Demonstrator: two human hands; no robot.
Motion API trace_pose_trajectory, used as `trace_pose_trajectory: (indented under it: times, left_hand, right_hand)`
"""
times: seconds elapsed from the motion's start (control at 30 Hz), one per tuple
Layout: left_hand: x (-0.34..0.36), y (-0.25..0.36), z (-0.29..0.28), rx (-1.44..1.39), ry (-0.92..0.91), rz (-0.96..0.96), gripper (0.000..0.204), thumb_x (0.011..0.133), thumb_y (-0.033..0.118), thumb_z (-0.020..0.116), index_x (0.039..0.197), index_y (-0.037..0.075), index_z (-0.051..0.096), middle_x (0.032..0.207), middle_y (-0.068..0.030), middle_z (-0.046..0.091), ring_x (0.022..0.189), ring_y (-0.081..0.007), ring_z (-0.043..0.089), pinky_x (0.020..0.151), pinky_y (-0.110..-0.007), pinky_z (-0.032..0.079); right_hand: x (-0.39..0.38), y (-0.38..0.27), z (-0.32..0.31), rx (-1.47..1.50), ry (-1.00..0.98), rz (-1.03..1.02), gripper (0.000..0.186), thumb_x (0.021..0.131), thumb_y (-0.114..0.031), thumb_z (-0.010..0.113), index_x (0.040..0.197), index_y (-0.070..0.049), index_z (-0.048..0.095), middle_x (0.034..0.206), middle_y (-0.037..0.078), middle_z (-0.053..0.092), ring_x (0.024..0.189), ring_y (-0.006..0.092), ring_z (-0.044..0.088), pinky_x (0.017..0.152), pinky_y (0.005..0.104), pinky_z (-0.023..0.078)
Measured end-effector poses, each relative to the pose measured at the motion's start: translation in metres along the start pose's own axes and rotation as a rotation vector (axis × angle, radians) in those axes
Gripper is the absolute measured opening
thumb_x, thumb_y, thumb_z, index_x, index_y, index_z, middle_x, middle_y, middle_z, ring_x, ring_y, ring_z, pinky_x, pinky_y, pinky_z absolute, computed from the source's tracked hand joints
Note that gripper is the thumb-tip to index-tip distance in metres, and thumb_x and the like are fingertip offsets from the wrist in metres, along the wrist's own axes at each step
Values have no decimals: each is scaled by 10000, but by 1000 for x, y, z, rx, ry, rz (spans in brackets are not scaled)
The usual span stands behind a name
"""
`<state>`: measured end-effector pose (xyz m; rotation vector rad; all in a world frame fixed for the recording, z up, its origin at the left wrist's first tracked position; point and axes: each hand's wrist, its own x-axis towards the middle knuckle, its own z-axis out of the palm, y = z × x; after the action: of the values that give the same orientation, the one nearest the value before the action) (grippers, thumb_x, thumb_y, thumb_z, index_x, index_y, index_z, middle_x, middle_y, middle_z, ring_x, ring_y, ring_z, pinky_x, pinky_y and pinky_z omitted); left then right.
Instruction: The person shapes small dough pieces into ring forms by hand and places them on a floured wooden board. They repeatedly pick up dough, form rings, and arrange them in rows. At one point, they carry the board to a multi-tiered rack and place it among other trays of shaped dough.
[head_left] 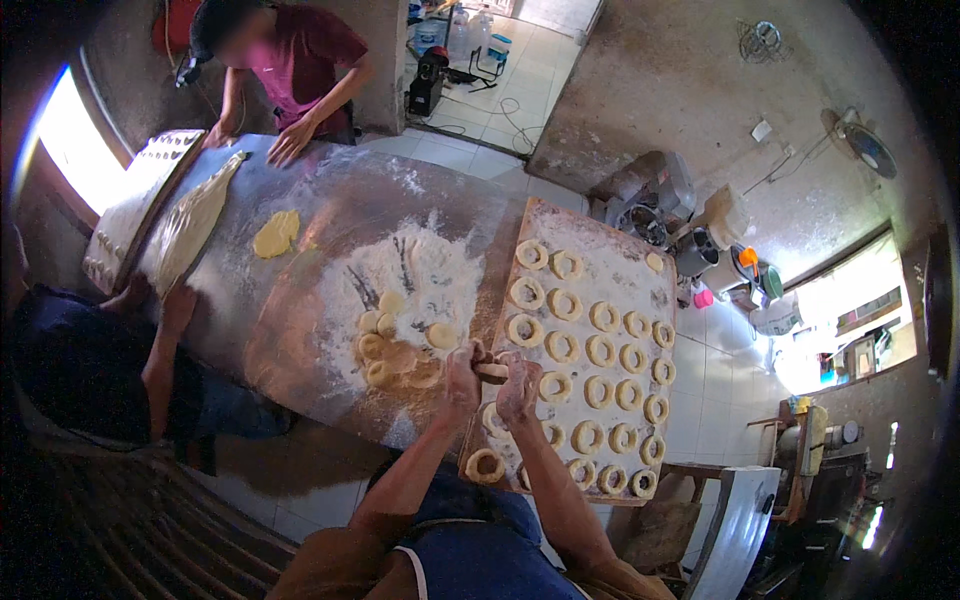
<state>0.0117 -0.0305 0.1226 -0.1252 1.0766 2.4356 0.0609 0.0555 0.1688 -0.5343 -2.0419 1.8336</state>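
My left hand (463, 378) and my right hand (518, 388) are closed around one piece of dough (491, 371), held between them over the near left edge of a floured board (598, 238). Rows of dough rings (563, 346) cover most of that board, and a small round dough piece (655, 262) lies in its far right corner. Left of my hands, several flattened dough rounds (441, 335) rest in spread white flour (440, 268) on the table. A browner patch of flour or crumbs (405, 362) lies nearest my left wrist.
At the table's far left, a person in a maroon shirt (300, 60) and another in dark clothes (90, 365) have hands near a long dough strip (195, 220). A yellow lump (276, 234) lies closer. Buckets (697, 252) and a grey machine (672, 185) stand beyond the board.
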Motion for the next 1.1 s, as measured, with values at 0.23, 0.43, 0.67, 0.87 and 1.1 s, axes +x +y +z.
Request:
trace_pose_trajectory:
  times: [0.23,0.43,0.67,0.87,1.1]
  left_hand:
    - [15,-24,47,-332,38,-177,316,974,351,449,1047,58,541,834,-51,564,688,-193,580,562,-318,470]
    - [36,-48,96,107,15,33,302,964,362,452,869,86,529,700,-26,492,647,-132,502,615,-307,447]
    - [73,-86,121,751,-45,504,297,949,353,443,933,67,522,799,-41,528,729,-199,533,669,-336,445]
    - [125,-101,167,490,-102,132,313,950,347,454,965,46,538,815,-35,554,733,-186,541,658,-366,453]
    - [194,-90,214,1214,7,357,288,902,208,529,1085,-14,514,923,-141,612,859,-270,583,753,-429,467]
  right_hand:
    - [26,38,-61,-44,-109,-19,349,967,-266,454,793,-15,624,713,97,594,618,199,538,555,388,403]
    - [51,44,-97,0,-12,-149,295,914,-194,482,724,26,531,642,95,510,583,153,463,534,350,395]
    - [91,13,-149,-199,44,-271,356,935,-250,481,717,23,555,558,118,484,537,181,492,533,364,406]
    - [142,17,-194,-79,-70,-147,304,921,-224,509,827,34,639,659,100,586,602,175,540,589,327,454]
    - [215,-10,-230,-338,-48,-102,244,785,-186,674,898,9,581,795,157,624,728,289,595,704,376,478]
